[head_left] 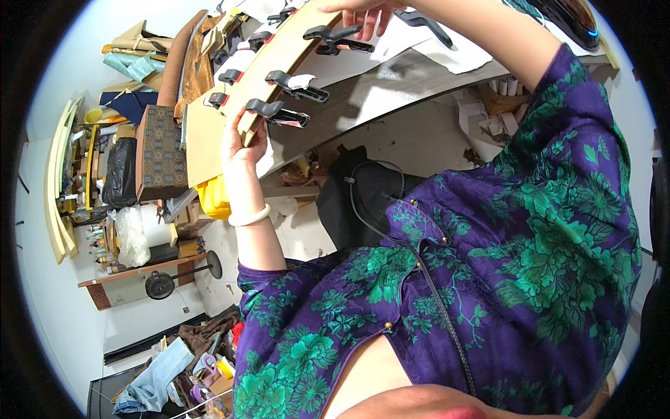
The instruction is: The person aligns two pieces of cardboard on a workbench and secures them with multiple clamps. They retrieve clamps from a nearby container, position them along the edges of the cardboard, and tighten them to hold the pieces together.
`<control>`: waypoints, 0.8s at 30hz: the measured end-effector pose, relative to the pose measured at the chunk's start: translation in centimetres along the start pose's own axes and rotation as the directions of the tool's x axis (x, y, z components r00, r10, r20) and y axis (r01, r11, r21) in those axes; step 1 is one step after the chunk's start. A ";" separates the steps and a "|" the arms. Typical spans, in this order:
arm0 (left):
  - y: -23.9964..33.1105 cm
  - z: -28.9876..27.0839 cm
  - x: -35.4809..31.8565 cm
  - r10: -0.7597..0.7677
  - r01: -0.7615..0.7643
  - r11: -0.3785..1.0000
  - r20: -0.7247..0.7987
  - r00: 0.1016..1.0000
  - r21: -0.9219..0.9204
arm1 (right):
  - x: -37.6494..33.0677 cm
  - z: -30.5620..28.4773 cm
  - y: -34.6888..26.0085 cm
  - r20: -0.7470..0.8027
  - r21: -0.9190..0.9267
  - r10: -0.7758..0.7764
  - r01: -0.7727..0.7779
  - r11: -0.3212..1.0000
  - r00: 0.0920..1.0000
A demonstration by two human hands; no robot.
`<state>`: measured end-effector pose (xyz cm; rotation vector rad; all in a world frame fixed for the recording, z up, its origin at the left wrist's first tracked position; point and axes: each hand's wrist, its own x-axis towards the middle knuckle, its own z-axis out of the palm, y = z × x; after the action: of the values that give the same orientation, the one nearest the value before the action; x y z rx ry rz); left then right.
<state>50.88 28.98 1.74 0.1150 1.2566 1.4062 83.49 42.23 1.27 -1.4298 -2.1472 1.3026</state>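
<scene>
A long tan board (269,66), with black spring clamps along both edges, slants up across the table. My left hand (246,143) is closed around its near end, close to a black clamp (277,112). Another clamp (299,85) has a white scrap by its jaws. At the far end my right hand (363,15) holds the board's edge, thumb on top and fingers hanging beside it; the picture's edge cuts it off in part. Just below those fingers sits a clamp (338,38). A loose black clamp (424,24) lies on white paper to the right.
The grey table (377,94) has white paper (457,56) on it. Left of the board stand a patterned box (162,157) and a brown roll (180,59). A black glossy device (572,21) sits far right. Shelves with materials and a fan (160,285) are at left.
</scene>
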 end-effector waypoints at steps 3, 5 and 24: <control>-0.2 -3.0 0.1 0.039 -0.041 0.999 -0.044 0.998 -0.028 | 2.1 -0.5 2.9 -0.060 0.250 -0.041 0.055 0.967 0.997; -0.9 -1.9 1.5 0.005 -0.008 0.999 0.049 0.999 0.046 | 1.8 -4.1 7.7 -0.274 0.432 0.024 0.100 0.896 0.962; 3.2 -1.5 -19.0 0.859 -0.983 0.181 0.488 0.152 -0.012 | -20.9 -6.6 -5.1 -0.782 -0.201 -0.554 0.725 0.659 0.286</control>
<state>53.61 14.55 14.23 1.6634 0.9956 2.0490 94.63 27.66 14.31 -0.6363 -1.5546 0.3624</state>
